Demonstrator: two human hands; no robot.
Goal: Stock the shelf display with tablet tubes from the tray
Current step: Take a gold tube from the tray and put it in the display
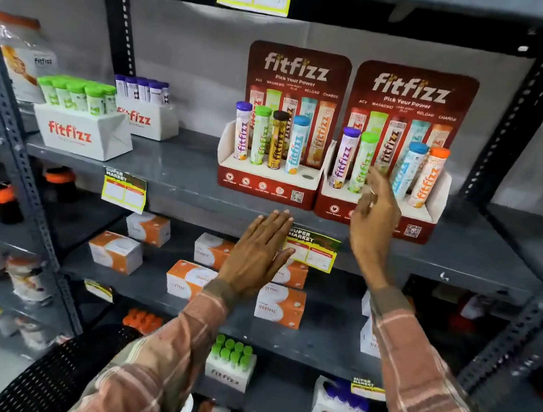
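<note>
On the shelf, right grip (375,202) loosely open, empty, touching the green-capped tube (362,164), left grip (257,252) flat, empty.

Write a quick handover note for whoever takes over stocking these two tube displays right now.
Left hand: open, flat, empty, below the shelf edge.
Right hand: open, empty, at the right red cardboard display stand.
Left red cardboard display stand: purple-, green-, black- and blue-capped tubes in; its rightmost hole is empty.
Right stand: purple, green, blue and orange in; the middle slot appears empty, partly hidden by the hand.
Left to do: fill those slots. White tray of green-capped tubes sits left on the shelf.
</note>
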